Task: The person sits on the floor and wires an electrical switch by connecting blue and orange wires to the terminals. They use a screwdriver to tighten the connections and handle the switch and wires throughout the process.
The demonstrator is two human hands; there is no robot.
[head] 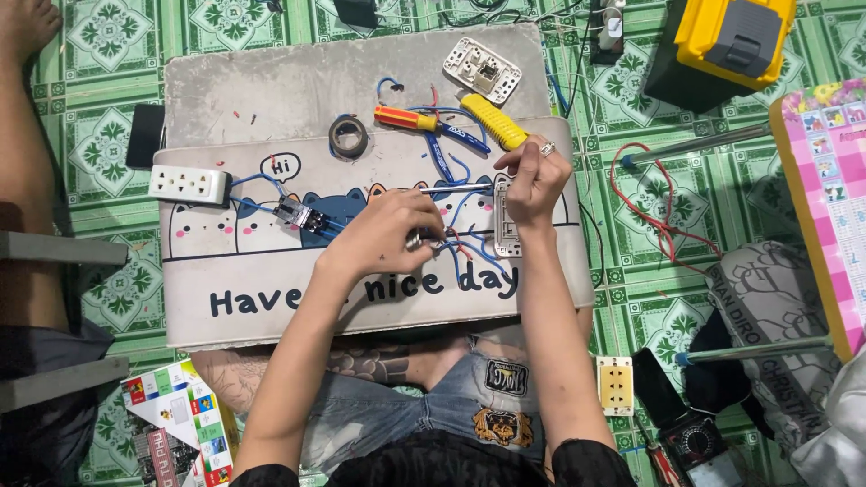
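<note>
My left hand is closed around the handle of a screwdriver, whose metal shaft points right. My right hand grips a white switch plate standing on edge on the cat-printed mat, fingers pinched at the shaft's tip. Blue and red wires run from the plate under both hands. A small grey connector block with blue wires lies left of my left hand.
A white socket strip, tape roll, red-and-yellow screwdriver, yellow-handled tool and white switch module lie on the mat. Yellow toolbox, red wire loop, cream socket and meter sit on the right.
</note>
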